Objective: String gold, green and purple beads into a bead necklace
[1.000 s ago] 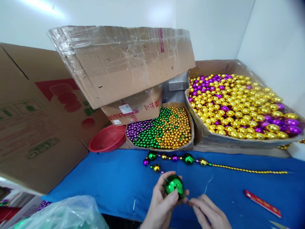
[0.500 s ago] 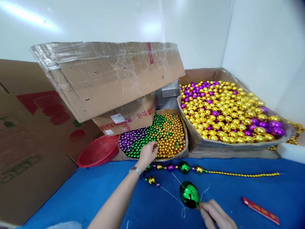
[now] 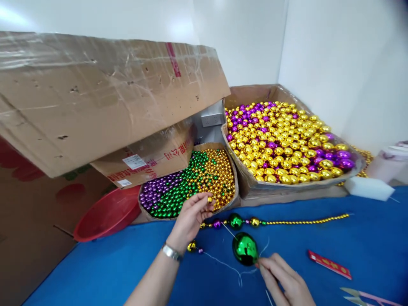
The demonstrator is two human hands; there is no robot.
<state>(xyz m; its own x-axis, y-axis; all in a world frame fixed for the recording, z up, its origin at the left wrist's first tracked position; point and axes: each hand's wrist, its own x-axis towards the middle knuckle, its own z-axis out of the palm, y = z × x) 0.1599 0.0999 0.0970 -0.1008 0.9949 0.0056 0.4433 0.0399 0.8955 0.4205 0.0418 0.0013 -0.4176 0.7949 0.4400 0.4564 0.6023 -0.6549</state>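
My left hand [image 3: 193,214], with a metal watch at the wrist, pinches a small gold bead [image 3: 209,199] just in front of the box of small beads [image 3: 236,192]. Low in the view, my right hand [image 3: 283,276] grips the near end of a large shiny green bead [image 3: 245,249]. A thin straight pale needle-like piece [image 3: 229,231] sticks out of its far end, and white string [image 3: 223,260] trails around it on the blue table. Behind lies a strand of mixed beads [image 3: 236,221], partly hidden by my left hand. A smaller gold bead [image 3: 191,246] and a purple one sit on the string.
A large carton of gold and purple beads [image 3: 277,140] stands at the back right. A red basin [image 3: 108,214] and leaning cardboard [image 3: 105,102] occupy the left. A red packet [image 3: 330,264], pink-handled snips [image 3: 366,296] and a white block [image 3: 369,188] lie on the right.
My left hand has drawn back from the small beads and now shows a gold bead in its fingertips. The right hand keeps its hold on the green bead. The view has shifted right.
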